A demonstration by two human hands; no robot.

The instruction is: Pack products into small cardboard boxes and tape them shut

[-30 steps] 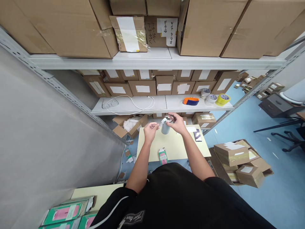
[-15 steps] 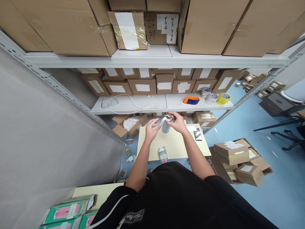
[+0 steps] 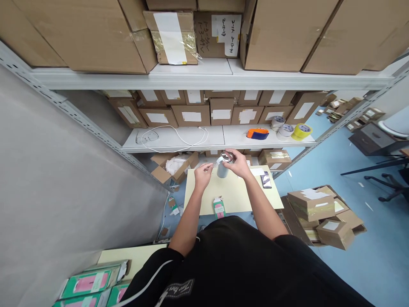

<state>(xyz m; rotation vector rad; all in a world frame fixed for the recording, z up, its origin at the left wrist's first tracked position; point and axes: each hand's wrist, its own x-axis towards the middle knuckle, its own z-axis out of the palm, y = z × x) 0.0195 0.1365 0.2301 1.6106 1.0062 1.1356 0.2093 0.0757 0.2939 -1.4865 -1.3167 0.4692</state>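
A grey-blue tumbler (image 3: 223, 171) with a shiny metal rim stands upright on the cream table (image 3: 236, 194). Around its top, my right hand (image 3: 238, 164) is closed, fingers over the rim. A white band or loop shows at the tumbler's upper left side. My left hand (image 3: 203, 176) is just left of the tumbler, apart from it, thumb and fingers pinched together; whatever is between them is too small to make out. Nearer to my body, a green and pink box (image 3: 219, 207) with its top flaps up lies at the table's front edge.
A phone (image 3: 266, 180) lies at the table's right. On the shelf (image 3: 211, 137) above are a white cable, an orange and blue item (image 3: 257, 134) and tape rolls (image 3: 301, 131). An open carton (image 3: 175, 165) stands left; a box pile (image 3: 319, 213) sits right.
My left hand has moved slightly down and away from the tumbler, its spread fingers closing into a pinch. My right hand stays on the tumbler's top.
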